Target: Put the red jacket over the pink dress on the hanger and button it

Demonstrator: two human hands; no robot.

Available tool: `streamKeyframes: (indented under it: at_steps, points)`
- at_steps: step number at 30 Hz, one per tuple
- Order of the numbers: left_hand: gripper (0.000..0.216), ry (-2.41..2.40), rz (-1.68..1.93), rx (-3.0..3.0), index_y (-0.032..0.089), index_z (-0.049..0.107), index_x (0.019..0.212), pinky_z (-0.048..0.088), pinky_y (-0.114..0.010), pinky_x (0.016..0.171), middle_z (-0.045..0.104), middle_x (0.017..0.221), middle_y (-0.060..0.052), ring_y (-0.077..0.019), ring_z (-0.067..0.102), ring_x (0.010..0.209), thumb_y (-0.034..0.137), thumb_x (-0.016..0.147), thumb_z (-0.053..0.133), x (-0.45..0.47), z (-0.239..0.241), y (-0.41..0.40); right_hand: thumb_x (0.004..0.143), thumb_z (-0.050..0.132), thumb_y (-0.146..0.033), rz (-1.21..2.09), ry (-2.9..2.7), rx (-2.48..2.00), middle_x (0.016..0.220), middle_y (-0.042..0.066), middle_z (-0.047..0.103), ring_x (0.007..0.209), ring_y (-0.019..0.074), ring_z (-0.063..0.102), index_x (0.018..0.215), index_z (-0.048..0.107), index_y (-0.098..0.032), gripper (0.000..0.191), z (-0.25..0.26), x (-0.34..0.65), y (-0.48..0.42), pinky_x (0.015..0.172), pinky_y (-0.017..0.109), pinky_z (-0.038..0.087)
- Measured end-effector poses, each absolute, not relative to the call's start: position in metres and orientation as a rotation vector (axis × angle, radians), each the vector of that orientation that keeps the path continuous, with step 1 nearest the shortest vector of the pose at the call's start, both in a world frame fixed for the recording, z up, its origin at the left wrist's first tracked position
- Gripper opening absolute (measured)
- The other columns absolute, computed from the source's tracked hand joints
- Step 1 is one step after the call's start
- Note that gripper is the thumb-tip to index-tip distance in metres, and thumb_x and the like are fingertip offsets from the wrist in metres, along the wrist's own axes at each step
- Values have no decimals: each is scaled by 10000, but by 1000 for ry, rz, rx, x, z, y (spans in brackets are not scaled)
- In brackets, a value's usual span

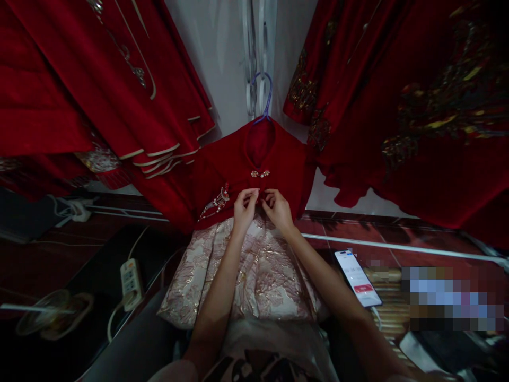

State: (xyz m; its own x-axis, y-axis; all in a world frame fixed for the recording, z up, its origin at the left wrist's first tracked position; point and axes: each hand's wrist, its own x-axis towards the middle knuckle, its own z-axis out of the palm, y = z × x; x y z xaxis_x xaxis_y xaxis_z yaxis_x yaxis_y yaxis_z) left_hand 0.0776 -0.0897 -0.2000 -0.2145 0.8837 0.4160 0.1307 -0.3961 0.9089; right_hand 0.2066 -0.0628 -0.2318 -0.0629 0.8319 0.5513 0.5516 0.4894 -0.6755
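Observation:
A red jacket [286, 154] hangs on a purple hanger [268, 101] in front of me, with a bead-trimmed clasp [260, 174] at its collar and a beaded ornament [217, 201] on its left side. Under it spreads a pale pink-and-gold brocade skirt [274, 270]. Just below the clasp, my left hand [245, 206] pinches the jacket's front edge between thumb and fingers. My right hand [279, 209] is close beside it, fingers curled on the opposite front edge. Any small fastener between the fingertips is too small to make out.
Red embroidered garments [159, 95] hang at left, and more with gold trim [429, 122] at right. A lit phone [358, 278] lies on a slatted bamboo surface [389, 302]. At left are a power strip [131, 284] and a clear cup [43, 313] with a straw.

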Motion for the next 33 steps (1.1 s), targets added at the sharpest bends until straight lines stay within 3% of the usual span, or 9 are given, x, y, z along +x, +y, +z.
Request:
streamKeyframes:
  at_steps: [2, 5, 8, 11, 15, 18, 23, 28, 33]
  points:
    - [309, 1240, 1651, 1481, 183, 650, 1004, 463, -308, 959, 684, 1088, -79, -158, 623, 1048, 443, 886, 531, 76, -200, -91, 829, 540, -316, 445, -1727, -1212, 775, 31, 625, 613, 147, 567, 998, 606, -171, 232, -234, 213, -58, 644, 295, 492]
    - [368, 1225, 1605, 1498, 195, 617, 1129, 418, -328, 1035, 635, 1229, -92, -166, 568, 1179, 460, 907, 490, 78, -201, -93, 774, 582, -315, 601, -1743, -1225, 693, 8, 626, 584, 130, 562, 819, 636, -174, 157, -228, 230, -58, 618, 269, 474]
    - [443, 1277, 1561, 1456, 213, 555, 1249, 340, -367, 1117, 522, 1391, -99, -180, 457, 1320, 490, 929, 428, 83, -202, -96, 730, 607, -322, 921, -1763, -1070, 690, -6, 615, 614, 120, 574, 752, 608, -177, 147, -210, 249, -64, 595, 245, 484]
    - [423, 1248, 1460, 1528, 221, 615, 1169, 336, -404, 1125, 480, 1432, -93, -215, 399, 1368, 507, 922, 427, 87, -201, -99, 730, 619, -373, 1231, -1654, -895, 680, -19, 588, 577, 101, 569, 725, 564, -180, 201, -188, 260, -74, 542, 235, 511]
    - [275, 1091, 1365, 1666, 184, 649, 945, 519, -331, 883, 622, 1222, -106, -213, 613, 1101, 425, 816, 621, 82, -195, -105, 689, 675, -366, 1284, -1538, -891, 700, -6, 631, 613, 112, 616, 760, 573, -180, 224, -173, 264, -84, 553, 251, 557]
    - [306, 1085, 1275, 1614, 188, 584, 985, 526, -240, 684, 674, 1010, -57, -142, 655, 833, 337, 742, 696, 73, -189, -108, 689, 684, -331, 1215, -1539, -941, 716, 7, 661, 608, 118, 634, 825, 603, -172, 224, -172, 259, -88, 569, 265, 568]
    - [268, 1060, 1226, 1594, 185, 572, 904, 529, -219, 664, 678, 886, -26, -122, 647, 784, 360, 745, 697, 59, -185, -109, 755, 673, -328, 1051, -1566, -925, 772, 35, 696, 691, 142, 674, 886, 650, -168, 209, -173, 242, -96, 659, 298, 586]
    - [298, 1248, 1576, 1367, 174, 569, 820, 552, -229, 634, 661, 769, 0, -103, 626, 664, 399, 695, 721, 35, -187, -99, 834, 615, -332, 1027, -1620, -819, 1050, 58, 698, 968, 169, 670, 1002, 665, -209, 213, -161, 230, -110, 822, 335, 571]
    - [438, 1210, 1584, 1211, 177, 573, 951, 564, -230, 582, 662, 747, 7, -104, 636, 615, 426, 645, 762, 25, -184, -100, 843, 600, -380, 1149, -1618, -814, 942, 52, 679, 756, 135, 664, 999, 628, -198, 242, -165, 211, -110, 670, 293, 573]
